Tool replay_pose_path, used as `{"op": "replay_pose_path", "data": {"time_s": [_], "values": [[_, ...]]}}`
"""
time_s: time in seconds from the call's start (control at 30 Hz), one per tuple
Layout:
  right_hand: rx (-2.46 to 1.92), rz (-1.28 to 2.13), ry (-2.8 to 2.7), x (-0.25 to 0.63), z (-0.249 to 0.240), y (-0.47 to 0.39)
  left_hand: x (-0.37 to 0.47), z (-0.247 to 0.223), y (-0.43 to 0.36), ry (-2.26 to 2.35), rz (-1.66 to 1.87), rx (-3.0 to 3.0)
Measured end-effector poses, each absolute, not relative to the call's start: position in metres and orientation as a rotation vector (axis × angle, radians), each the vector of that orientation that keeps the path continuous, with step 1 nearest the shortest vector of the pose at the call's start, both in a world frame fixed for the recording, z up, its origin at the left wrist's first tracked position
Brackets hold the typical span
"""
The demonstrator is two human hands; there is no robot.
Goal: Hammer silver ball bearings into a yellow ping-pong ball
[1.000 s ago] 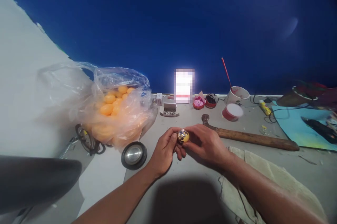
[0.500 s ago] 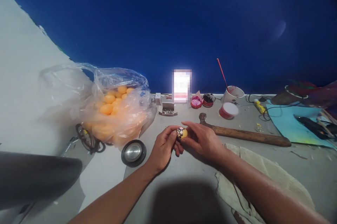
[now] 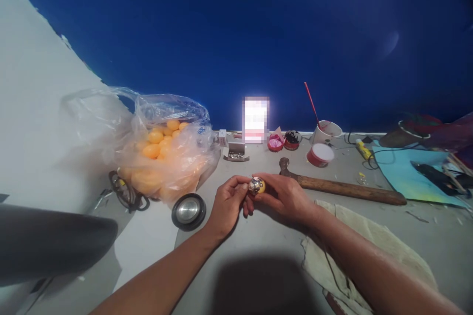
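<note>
A small yellow ball [image 3: 257, 186] with silver, shiny round pieces over its left side sits between my hands, above the grey table. My left hand [image 3: 229, 202] pinches its silver side with thumb and fingers. From the right, my right hand [image 3: 286, 196] has its fingers closed around the yellow side. Behind the hands stands a small open box [image 3: 236, 152] of shiny silver pieces. To the left, a clear plastic bag [image 3: 166, 157] holds several yellow-orange balls.
A hammer [image 3: 343, 189] lies right of my hands, with a cloth [image 3: 377, 251] in front of it. A round black-rimmed lid [image 3: 188, 211] is at left. Red-and-white tub [image 3: 320, 155], paper cup [image 3: 327, 131] and bright screen [image 3: 255, 120] stand behind.
The fingers of my right hand have closed in on the ball, which has turned slightly. The camera view has shifted a little.
</note>
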State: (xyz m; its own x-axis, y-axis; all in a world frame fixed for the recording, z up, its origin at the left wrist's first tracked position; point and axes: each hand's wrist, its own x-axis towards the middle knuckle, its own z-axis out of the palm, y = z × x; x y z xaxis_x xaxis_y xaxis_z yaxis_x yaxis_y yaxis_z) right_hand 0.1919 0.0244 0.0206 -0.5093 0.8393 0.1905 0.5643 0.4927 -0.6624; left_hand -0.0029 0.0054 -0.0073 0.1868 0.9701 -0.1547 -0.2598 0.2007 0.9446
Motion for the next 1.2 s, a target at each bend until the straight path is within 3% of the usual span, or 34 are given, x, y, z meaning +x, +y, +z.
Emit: {"op": "replay_pose_path", "data": {"time_s": [0.5,0.87,1.2], "values": [[-1.186,0.803,-2.268,0.19,0.031,0.024,-0.003,-0.005,0.005,0.914,1.112,0.897],[-1.161,0.465,-2.252,0.191,0.005,0.024,-0.001,0.002,0.0,0.899,0.949,1.045],[-1.145,0.547,-2.152,0.192,0.003,0.026,-0.006,0.001,0.005,0.941,0.958,1.168]]}}
